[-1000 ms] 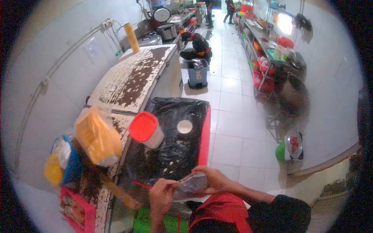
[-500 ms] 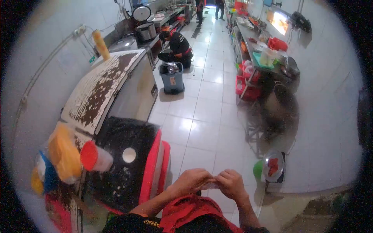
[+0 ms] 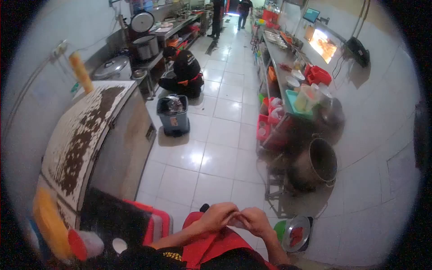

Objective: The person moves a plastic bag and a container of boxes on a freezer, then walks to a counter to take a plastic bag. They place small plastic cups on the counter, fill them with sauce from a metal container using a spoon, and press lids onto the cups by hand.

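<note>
My left hand (image 3: 219,217) and my right hand (image 3: 255,221) are close together in front of my red apron (image 3: 198,243). Their fingers are pinched on a small, thin, clear piece that looks like plastic (image 3: 234,220), stretched between them. What it is exactly is too small to tell. To the right of my right hand, a round metal tray (image 3: 297,233) with something red on it stands beside a green round object (image 3: 280,230). A black-topped surface (image 3: 110,216) with red edges lies to the left.
A grey bin (image 3: 174,118) stands on the tiled floor beside a crouching person (image 3: 186,72). At the right are a large pot (image 3: 317,164) and a long metal counter (image 3: 288,78). A worn white chest (image 3: 85,139) is at left. Two people stand far back.
The view has tilted up and moved forward, so the bin, chest and pot appear lower. My hands stay together with the thin piece between them. A far person has shifted slightly.
</note>
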`<state>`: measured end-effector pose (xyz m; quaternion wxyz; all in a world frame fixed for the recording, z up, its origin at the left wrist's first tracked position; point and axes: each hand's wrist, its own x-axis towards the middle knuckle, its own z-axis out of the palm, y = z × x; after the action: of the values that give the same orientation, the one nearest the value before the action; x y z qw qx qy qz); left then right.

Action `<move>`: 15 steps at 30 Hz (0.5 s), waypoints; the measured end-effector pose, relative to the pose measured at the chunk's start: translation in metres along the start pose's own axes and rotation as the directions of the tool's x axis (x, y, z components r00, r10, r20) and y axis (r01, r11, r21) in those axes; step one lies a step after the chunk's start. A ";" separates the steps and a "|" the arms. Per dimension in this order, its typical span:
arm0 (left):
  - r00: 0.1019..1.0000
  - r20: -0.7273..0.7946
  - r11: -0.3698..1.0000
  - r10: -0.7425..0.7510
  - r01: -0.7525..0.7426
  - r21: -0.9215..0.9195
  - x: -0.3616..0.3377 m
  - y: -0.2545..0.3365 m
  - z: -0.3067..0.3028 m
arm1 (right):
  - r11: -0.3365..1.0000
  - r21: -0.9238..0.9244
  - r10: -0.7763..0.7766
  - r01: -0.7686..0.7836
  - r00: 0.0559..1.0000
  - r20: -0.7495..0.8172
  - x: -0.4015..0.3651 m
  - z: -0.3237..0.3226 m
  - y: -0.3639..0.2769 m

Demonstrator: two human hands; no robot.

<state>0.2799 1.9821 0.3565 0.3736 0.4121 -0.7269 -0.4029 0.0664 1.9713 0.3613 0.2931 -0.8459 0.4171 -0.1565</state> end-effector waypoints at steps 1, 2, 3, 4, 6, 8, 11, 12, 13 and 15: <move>1.000 0.026 1.000 -0.012 0.012 0.004 0.030 -0.006 -0.013 | 0.999 0.040 0.036 -0.034 0.998 -0.056 0.019 -0.013 0.008; 0.998 0.011 0.996 0.069 -0.070 0.058 0.064 -0.017 -0.022 | 0.985 0.083 0.157 -0.148 0.981 -0.112 0.039 -0.030 0.009; 0.999 -0.033 0.999 0.037 -0.037 0.005 0.098 -0.014 -0.033 | 0.966 0.225 0.177 -0.131 0.964 -0.197 0.059 -0.036 0.032; 0.983 -0.070 0.970 0.167 -0.152 0.190 0.131 -0.024 -0.046 | 0.934 0.282 0.301 -0.219 0.908 -0.290 0.083 -0.051 0.035; 0.924 -0.187 0.913 0.333 -0.267 0.308 0.199 -0.017 -0.070 | 0.797 0.493 0.534 -0.350 0.790 -0.303 0.136 -0.092 0.045; 0.928 -0.115 0.892 0.355 -0.299 0.338 0.262 -0.023 -0.087 | 0.612 0.755 0.631 -0.236 0.721 -0.286 0.184 -0.115 0.083; 0.946 -0.060 0.924 0.319 -0.296 0.242 0.334 -0.055 -0.091 | 0.295 0.953 0.574 0.068 0.785 -0.234 0.251 -0.152 0.125; 0.959 -0.086 0.952 0.271 -0.254 0.174 0.357 -0.067 -0.093 | 0.284 0.957 0.581 0.058 0.784 -0.220 0.268 -0.159 0.146; 0.960 -0.098 0.953 0.263 -0.243 0.183 0.380 -0.080 -0.097 | 0.259 0.964 0.505 0.056 0.843 -0.185 0.291 -0.167 0.166; 0.972 -0.117 0.970 0.205 -0.186 0.158 0.425 -0.103 -0.114 | 0.236 0.970 0.382 0.057 0.913 -0.147 0.346 -0.196 0.198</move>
<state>0.2482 1.5333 0.3997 0.4276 0.3905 -0.7651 -0.2814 0.0534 1.5286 0.3974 0.6807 -0.3965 0.3665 -0.4951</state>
